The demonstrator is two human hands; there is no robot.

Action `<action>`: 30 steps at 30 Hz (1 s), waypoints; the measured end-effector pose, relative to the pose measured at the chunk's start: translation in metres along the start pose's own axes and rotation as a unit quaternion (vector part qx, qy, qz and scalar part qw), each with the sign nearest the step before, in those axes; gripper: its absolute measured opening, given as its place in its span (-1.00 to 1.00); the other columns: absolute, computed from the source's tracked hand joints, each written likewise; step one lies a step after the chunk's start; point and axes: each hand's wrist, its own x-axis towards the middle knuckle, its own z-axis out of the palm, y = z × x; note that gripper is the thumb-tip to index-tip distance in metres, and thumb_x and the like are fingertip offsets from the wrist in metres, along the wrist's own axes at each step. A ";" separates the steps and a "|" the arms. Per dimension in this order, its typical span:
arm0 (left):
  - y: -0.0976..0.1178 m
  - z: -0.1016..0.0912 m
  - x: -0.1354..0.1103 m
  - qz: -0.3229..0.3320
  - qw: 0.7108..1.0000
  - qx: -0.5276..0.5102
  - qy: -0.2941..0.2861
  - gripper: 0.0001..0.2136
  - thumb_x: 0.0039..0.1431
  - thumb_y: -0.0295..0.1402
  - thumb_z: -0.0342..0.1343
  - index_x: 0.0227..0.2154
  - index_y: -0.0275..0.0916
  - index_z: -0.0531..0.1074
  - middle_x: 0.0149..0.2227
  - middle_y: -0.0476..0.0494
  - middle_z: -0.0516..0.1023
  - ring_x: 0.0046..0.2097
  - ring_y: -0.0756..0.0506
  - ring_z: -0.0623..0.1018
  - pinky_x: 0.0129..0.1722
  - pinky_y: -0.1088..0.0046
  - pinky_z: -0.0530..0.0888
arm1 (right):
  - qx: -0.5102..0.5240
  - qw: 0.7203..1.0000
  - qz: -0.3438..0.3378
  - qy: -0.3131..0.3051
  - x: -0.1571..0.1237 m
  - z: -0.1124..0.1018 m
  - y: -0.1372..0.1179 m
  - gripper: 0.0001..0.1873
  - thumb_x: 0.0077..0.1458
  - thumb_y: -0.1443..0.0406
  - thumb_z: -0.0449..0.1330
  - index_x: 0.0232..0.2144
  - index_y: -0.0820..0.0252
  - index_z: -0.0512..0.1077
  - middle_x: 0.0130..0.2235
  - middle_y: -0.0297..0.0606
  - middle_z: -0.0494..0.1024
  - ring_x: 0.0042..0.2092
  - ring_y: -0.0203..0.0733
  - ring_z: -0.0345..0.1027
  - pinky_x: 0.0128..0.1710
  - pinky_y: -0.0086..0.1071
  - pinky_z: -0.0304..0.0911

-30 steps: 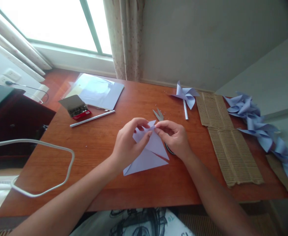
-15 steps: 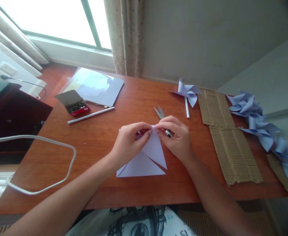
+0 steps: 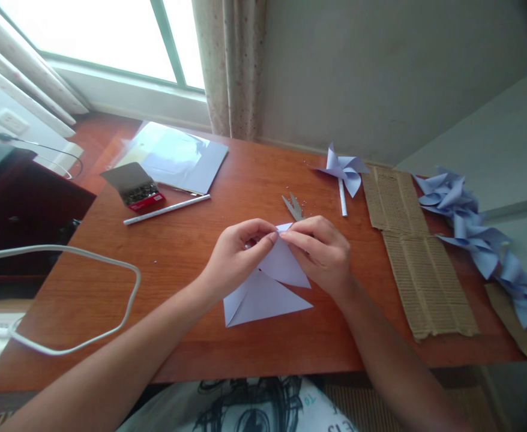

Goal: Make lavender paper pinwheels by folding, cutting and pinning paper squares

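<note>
A pale lilac paper square (image 3: pixel 263 294), cut along its diagonals, lies on the wooden table (image 3: pixel 191 264) in front of me. My left hand (image 3: pixel 236 255) pinches folded corners of the paper at its middle. My right hand (image 3: pixel 324 252) pinches the same spot from the other side, fingertips touching the left ones. Just behind my hands lie scissors (image 3: pixel 294 207), their handles hidden by my right hand.
A finished paper pinwheel (image 3: pixel 343 169) on a white stick lies at the back. Several more pinwheels (image 3: pixel 479 234) pile at the right beside corrugated cardboard (image 3: pixel 419 252). At the left are a pin box (image 3: pixel 136 187), a white stick (image 3: pixel 167 210), paper sheets (image 3: pixel 177 157) and a white cable (image 3: pixel 65 300).
Both hands stayed pinched together at the paper's middle. The paper turned slightly on the table, and its lower flaps shifted to the right.
</note>
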 end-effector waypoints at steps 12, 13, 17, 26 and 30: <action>0.006 0.002 -0.002 -0.016 0.999 -0.027 0.009 -0.75 0.15 -0.17 0.28 -0.32 -0.29 0.58 -0.35 -0.13 0.61 -0.32 -0.06 0.50 -0.35 0.49 0.40 | 0.001 1.000 -0.015 -0.005 0.002 -0.003 -0.003 -0.61 0.14 0.46 0.26 -0.04 -0.05 0.56 -0.17 -0.21 0.63 -0.17 -0.09 0.50 -0.17 -0.18 0.48; 0.006 0.002 -0.002 -0.015 0.999 -0.028 0.010 -0.75 0.15 -0.17 0.29 -0.32 -0.29 0.58 -0.35 -0.13 0.61 -0.32 -0.06 0.51 -0.35 0.49 0.40 | 0.005 1.000 -0.010 -0.002 0.002 -0.003 -0.003 -0.63 0.14 0.45 0.26 -0.06 -0.05 0.56 -0.17 -0.21 0.63 -0.17 -0.09 0.50 -0.18 -0.17 0.48; 0.003 0.002 -0.001 -0.013 0.999 -0.035 0.008 -0.75 0.13 -0.17 0.31 -0.32 -0.29 0.58 -0.34 -0.14 0.62 -0.31 -0.06 0.52 -0.34 0.48 0.41 | 0.009 1.000 0.006 0.010 0.004 -0.004 -0.005 -0.68 0.14 0.44 0.26 -0.11 -0.06 0.59 -0.23 -0.24 0.62 -0.23 -0.11 0.47 -0.23 -0.18 0.46; 0.002 0.003 -0.001 -0.006 0.998 -0.059 0.005 -0.76 0.11 -0.18 0.33 -0.32 -0.28 0.56 -0.34 -0.12 0.59 -0.32 -0.04 0.49 -0.33 0.48 0.41 | 0.018 1.000 0.013 0.013 0.007 -0.006 -0.009 -0.70 0.14 0.44 0.26 -0.13 -0.03 0.60 -0.31 -0.24 0.58 -0.25 -0.11 0.43 -0.26 -0.19 0.44; 0.004 0.004 -0.002 -0.014 0.998 -0.063 0.003 -0.73 0.07 -0.17 0.36 -0.33 -0.29 0.56 -0.36 -0.11 0.59 -0.34 -0.03 0.49 -0.34 0.48 0.41 | 0.033 0.999 0.019 0.011 0.009 -0.006 -0.011 -0.72 0.16 0.43 0.24 -0.15 -0.01 0.60 -0.29 -0.24 0.60 -0.25 -0.12 0.44 -0.26 -0.18 0.44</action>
